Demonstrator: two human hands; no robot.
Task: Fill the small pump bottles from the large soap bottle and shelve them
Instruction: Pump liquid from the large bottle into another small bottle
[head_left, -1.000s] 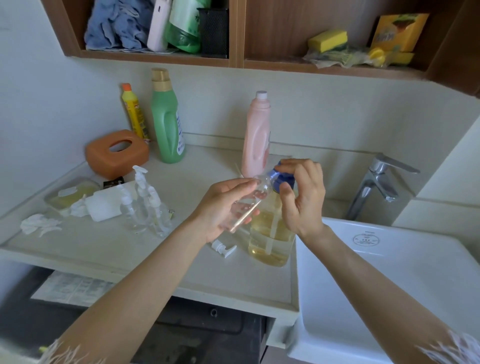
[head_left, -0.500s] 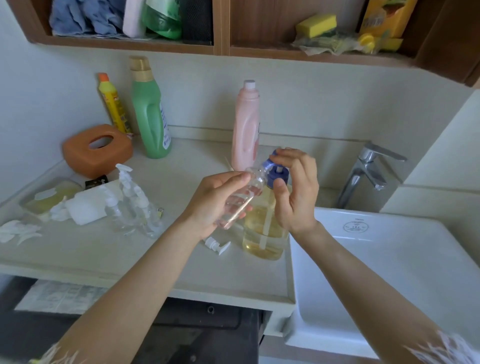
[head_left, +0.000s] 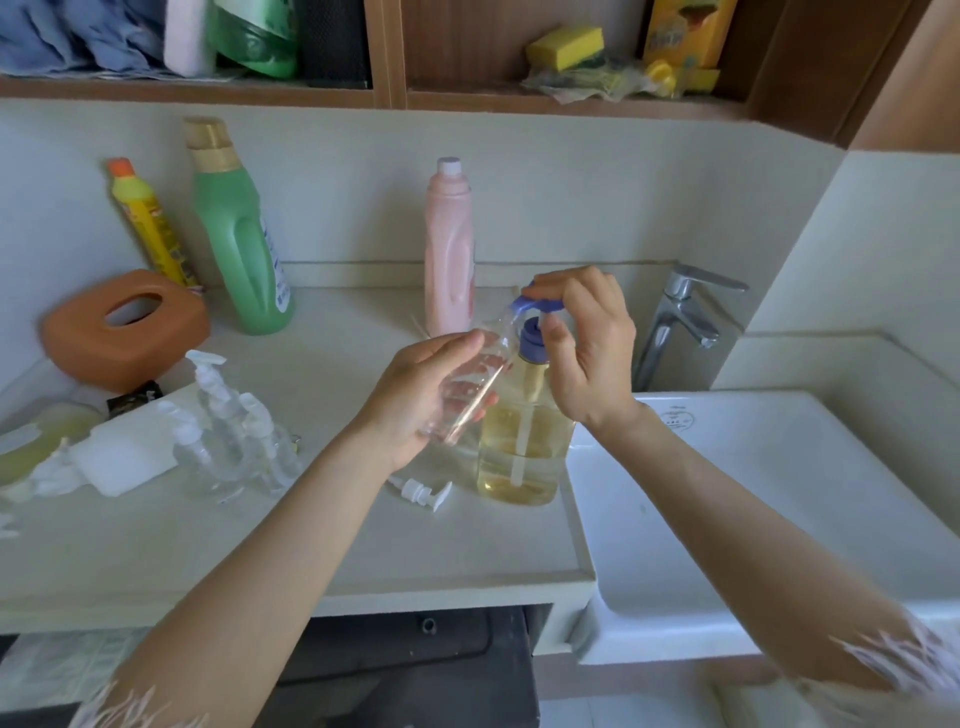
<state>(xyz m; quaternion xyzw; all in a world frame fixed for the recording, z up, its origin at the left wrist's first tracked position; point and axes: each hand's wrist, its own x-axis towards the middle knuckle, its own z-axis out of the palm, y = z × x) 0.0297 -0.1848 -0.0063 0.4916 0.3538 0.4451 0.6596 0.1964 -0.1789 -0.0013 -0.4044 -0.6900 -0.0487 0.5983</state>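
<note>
The large soap bottle (head_left: 519, 447), clear with yellow liquid and a blue pump head, stands on the counter near the sink. My right hand (head_left: 587, 343) rests on top of its pump head, fingers curled over it, thumb against the collar. My left hand (head_left: 421, 400) grips a small clear bottle (head_left: 478, 384), tilted with its open neck under the pump spout. A loose white pump cap (head_left: 421, 492) lies on the counter below. Several small pump bottles (head_left: 234, 436) stand together at the left.
Green (head_left: 239, 234), yellow (head_left: 148, 223) and pink (head_left: 449, 244) bottles stand by the wall, with an orange tissue box (head_left: 119, 327) at the left. The white sink (head_left: 753, 499) and faucet (head_left: 680, 322) are on the right. A wooden shelf (head_left: 519, 101) holding sponges and cloths hangs above.
The pump head has risen under my right hand, showing the blue collar below. The small bottle stays at the spout. The camera has drifted slightly.
</note>
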